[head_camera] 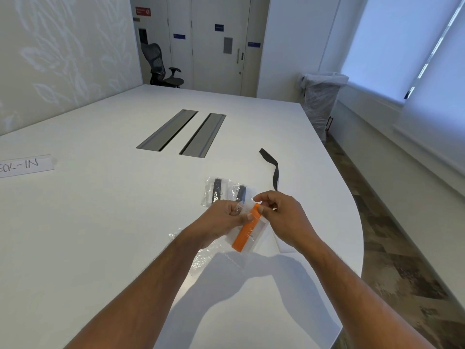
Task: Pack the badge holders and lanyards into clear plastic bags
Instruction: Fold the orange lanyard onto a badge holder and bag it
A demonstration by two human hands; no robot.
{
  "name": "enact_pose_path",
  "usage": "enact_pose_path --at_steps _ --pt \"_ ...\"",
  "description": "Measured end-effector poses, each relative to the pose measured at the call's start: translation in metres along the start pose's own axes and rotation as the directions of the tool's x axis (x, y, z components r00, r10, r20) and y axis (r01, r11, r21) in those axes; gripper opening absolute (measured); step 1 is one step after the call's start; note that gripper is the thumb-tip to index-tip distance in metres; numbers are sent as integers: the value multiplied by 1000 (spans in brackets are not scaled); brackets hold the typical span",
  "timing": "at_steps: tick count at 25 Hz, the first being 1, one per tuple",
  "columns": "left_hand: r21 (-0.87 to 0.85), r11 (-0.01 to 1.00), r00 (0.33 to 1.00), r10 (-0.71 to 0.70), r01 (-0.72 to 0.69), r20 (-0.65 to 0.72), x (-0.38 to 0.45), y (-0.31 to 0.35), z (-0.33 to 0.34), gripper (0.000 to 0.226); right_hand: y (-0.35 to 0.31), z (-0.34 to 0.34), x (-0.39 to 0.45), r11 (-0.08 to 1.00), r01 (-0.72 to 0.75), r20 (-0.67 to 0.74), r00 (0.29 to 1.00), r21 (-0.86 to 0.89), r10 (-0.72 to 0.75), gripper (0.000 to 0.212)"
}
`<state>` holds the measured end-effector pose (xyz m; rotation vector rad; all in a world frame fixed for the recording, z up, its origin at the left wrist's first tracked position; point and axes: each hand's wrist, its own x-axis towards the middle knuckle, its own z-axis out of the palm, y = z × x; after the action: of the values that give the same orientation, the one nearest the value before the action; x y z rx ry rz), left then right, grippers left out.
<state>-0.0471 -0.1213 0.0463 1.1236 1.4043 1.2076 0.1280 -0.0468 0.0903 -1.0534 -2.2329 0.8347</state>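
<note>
Both my hands hold a clear plastic bag point(254, 236) with a folded orange lanyard point(245, 231) inside it, just above the white table point(100, 222). My left hand point(226, 216) pinches the bag's top left edge. My right hand point(276, 212) pinches its top right corner, thumb on the orange lanyard's upper end. Behind my hands lie two clear bags point(217, 190) with dark lanyards in them, the second bag point(240, 192) to the right. A loose black lanyard point(273, 170) trails on the table beyond my right hand. Another empty clear bag point(201, 258) lies under my left wrist.
Two grey cable slots point(181, 132) sit in the table's middle. A paper sign point(25, 166) reading "CK-IN" lies at the far left. The table's curved edge point(359, 222) runs close on the right. A lined bin point(320, 102) and an office chair point(163, 66) stand beyond.
</note>
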Motion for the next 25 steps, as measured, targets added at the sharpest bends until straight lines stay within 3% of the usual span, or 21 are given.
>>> enact_pose_path --at_steps 3,6,11,13,21,25 --pt "-17 1000 1000 6 -6 -1 -1 4 5 38 -1 1 -4 1000 7 4 1000 0 -7 9" --pt "-22 999 999 30 -30 -13 2 5 8 25 -1 2 -4 999 4 23 1000 -43 -3 2" --pt "-72 997 994 26 -34 -109 1 3 14 6 0 4 -4 990 -2 -4 1000 -143 2 13" --pt "-85 996 989 12 -25 -149 2 2 15 11 2 5 -6 989 12 11 1000 -151 -10 18" --pt "-162 985 980 -95 67 -174 6 -6 16 21 19 3 -10 992 -103 211 974 71 86 15" --pt "-127 989 976 -103 79 -192 6 -13 14 24 33 2 -10 972 -158 196 973 171 124 23"
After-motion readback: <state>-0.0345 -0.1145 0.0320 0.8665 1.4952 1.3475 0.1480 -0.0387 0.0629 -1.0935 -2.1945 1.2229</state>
